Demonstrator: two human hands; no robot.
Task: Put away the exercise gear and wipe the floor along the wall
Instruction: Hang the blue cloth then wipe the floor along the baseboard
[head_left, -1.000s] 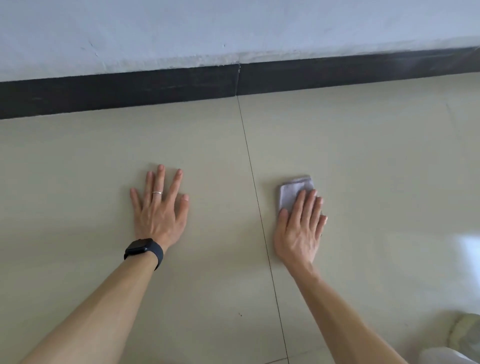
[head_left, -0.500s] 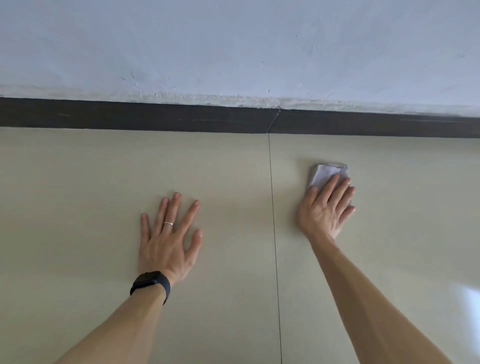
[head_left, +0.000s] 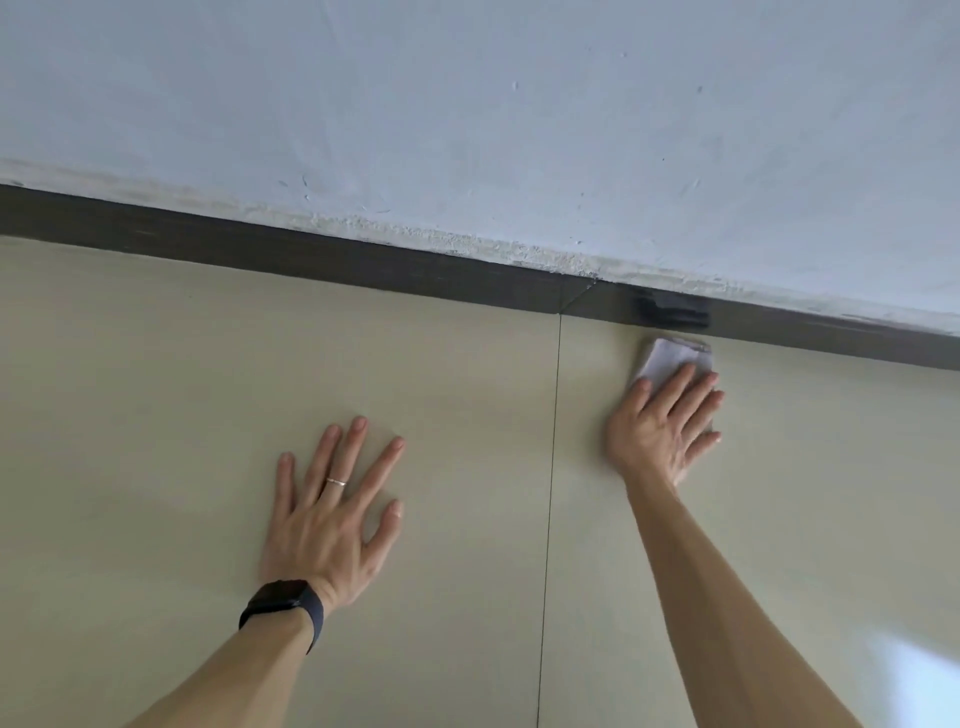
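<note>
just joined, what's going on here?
A person is wiping the tiled floor along the wall. The right hand presses a folded pale cloth flat on the floor, close to the dark baseboard. The left hand, wearing a ring and a black watch, lies flat on the floor, left of the grout line. No exercise gear is in view.
</note>
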